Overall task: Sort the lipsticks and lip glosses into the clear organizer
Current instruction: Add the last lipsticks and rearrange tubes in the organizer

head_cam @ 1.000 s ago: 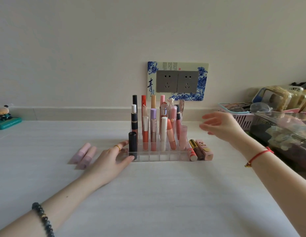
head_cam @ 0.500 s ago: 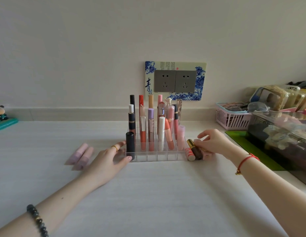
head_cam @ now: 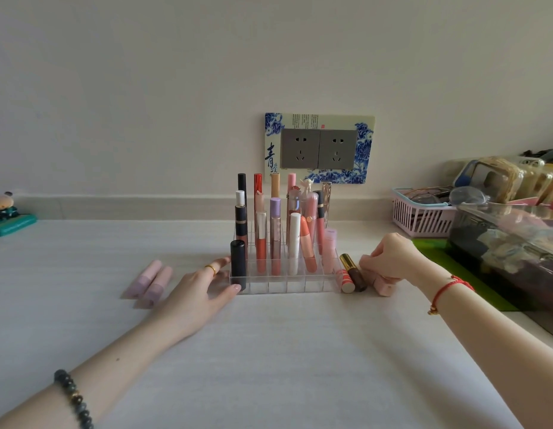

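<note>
**White desk, organizer mostly filled, five tubes loose**

The desk (head_cam: pixel 269 351) is against a plain wall, with the clear organizer (head_cam: pixel 287 284) at centre. The back rows are packed upright and most of the front row is free, apart from a black tube (head_cam: pixel 238 264) at its left corner.

- Left hand (head_cam: pixel 201 289): flat, fingers spread, thumb tip on the organizer's front-left corner. It holds nothing and looks to be bracing the tray.
- Right hand (head_cam: pixel 392 261): fingers curled over a pink tube (head_cam: pixel 384 286) lying just right of the organizer.
- A brown tube (head_cam: pixel 355 274) with a gold cap and a striped coral tube (head_cam: pixel 346 280) lie between that hand and the tray.
- Two lilac tubes (head_cam: pixel 151 281) lie on the left.

Handling: the tubes are probably light, rigid plastic, glossy and prone to rolling. I'd pinch mid-barrel and drop them in base first. The tray is probably light too, so it needs holding.

Text: 青 is readable on the socket surround (head_cam: pixel 270 157), but its smaller script isn't. No tube branding is legible.
</note>
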Tool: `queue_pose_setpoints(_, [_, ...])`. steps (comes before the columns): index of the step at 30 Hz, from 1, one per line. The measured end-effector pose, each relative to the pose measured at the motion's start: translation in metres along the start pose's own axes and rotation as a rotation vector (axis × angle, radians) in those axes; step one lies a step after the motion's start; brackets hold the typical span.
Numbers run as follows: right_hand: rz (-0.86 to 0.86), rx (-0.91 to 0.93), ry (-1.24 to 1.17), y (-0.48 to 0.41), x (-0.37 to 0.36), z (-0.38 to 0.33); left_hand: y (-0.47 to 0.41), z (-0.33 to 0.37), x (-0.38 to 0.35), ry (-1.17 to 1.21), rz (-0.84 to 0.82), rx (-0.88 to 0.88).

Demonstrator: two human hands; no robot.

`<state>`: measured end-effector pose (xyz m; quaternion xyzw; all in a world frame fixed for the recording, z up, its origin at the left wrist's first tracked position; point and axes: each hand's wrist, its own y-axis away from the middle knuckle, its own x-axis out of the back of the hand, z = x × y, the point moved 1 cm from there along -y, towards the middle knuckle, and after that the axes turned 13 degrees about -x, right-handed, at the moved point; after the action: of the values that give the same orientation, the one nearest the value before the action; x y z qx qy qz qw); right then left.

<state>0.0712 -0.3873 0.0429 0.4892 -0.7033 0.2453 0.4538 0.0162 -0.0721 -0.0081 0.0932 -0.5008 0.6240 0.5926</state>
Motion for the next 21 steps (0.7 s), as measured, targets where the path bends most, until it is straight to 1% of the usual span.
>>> queue_pose_setpoints(4, [-0.056,-0.044,-0.121,-0.002,0.013,0.004,0.000,-0.001,0.000,0.002,-0.006,-0.004])
queue_pose_setpoints(13, [-0.139,-0.047,-0.411,0.001,0.032,0.013,0.000,0.000,0.000,-0.010,-0.002,-0.010])
queue_pose_setpoints(17, [-0.132,0.002,-0.467,0.007,0.039,0.010,-0.001,-0.001,0.000,-0.011,-0.007,-0.016])
queue_pose_setpoints(21, [-0.127,0.119,-0.587,0.022,0.050,-0.006,-0.001,0.000,0.000,-0.013,-0.014,-0.023])
